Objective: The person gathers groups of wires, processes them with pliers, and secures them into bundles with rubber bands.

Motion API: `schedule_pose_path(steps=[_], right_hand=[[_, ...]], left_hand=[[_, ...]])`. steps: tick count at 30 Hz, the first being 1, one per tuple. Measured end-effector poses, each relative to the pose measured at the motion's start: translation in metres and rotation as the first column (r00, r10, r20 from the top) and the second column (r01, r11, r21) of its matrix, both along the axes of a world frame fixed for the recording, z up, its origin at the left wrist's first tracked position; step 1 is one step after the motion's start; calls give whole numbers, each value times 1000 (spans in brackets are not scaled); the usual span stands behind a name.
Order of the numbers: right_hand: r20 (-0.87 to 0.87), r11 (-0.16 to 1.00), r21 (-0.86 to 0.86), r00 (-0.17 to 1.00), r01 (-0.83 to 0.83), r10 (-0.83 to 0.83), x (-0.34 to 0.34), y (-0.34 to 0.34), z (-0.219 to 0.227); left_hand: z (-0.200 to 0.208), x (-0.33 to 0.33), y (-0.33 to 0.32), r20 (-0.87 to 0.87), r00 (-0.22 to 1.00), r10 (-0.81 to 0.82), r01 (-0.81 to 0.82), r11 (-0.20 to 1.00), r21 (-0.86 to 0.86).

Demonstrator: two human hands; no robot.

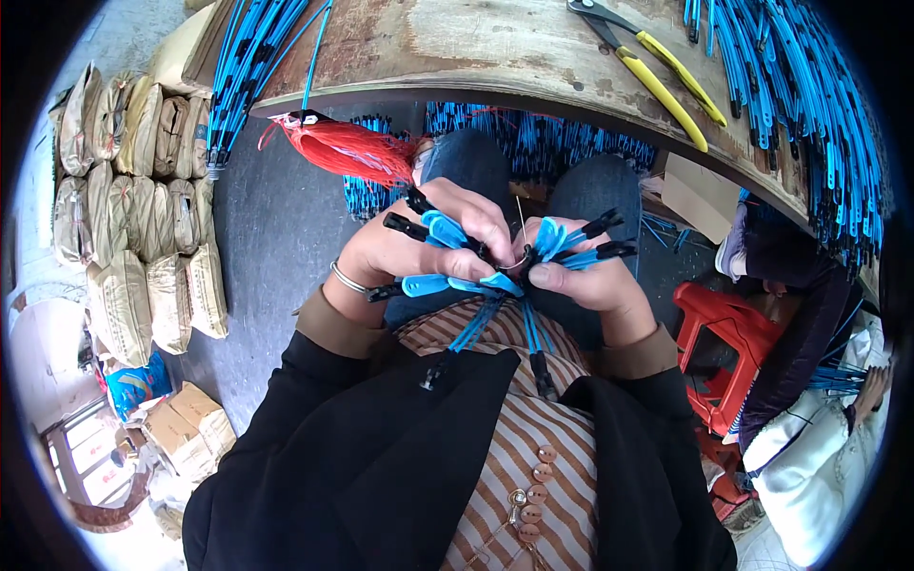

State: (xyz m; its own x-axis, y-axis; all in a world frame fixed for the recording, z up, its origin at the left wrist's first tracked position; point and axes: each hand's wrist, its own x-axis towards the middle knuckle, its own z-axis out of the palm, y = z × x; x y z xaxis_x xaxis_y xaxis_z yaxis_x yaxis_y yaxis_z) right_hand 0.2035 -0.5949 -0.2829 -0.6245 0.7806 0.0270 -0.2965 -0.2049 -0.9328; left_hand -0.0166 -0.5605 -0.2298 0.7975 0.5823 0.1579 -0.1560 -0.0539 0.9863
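In the head view, both hands met over the person's lap, just below the edge of the worn wooden surface. The left hand was clenched around several blue plastic tags with black stems, their black ends fanning up and to the left past the knuckles, with one more tag lying flat under the thumb. The right hand was closed on a second cluster of the same tags, whose black tips pointed up and to the right. The two clusters converged at a small metal ring held between the thumbs, so the work sat directly between the hands, about equally near to each. From that meeting point the thin blue cords of the tags hung down toward the striped shirt, their long axis running almost straight toward the person's body.

A silver bangle circled the left wrist. Beside the left hand, up and to its left, a bundle of red string hung from the surface's edge. On the surface lay yellow-handled pliers and, at its far right, a thick heap of blue cords. Tan sacks were stacked on the floor at left; a red plastic stool stood at right, near another seated person in a white jacket.
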Motion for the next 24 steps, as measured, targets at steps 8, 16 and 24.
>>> schedule_pose_path(steps=[8, 16, 24], right_hand=[[73, 948, -136, 957, 289, -281, -16, -21, 9], [180, 915, -123, 915, 384, -360, -19, -27, 10], [231, 973, 72, 946, 217, -228, -11, -14, 13]], left_hand=[[-5, 8, 1, -20, 999, 51, -47, 989, 139], [-12, 3, -1, -71, 965, 252, -249, 967, 45], [-5, 10, -5, -16, 969, 247, -246, 968, 51]])
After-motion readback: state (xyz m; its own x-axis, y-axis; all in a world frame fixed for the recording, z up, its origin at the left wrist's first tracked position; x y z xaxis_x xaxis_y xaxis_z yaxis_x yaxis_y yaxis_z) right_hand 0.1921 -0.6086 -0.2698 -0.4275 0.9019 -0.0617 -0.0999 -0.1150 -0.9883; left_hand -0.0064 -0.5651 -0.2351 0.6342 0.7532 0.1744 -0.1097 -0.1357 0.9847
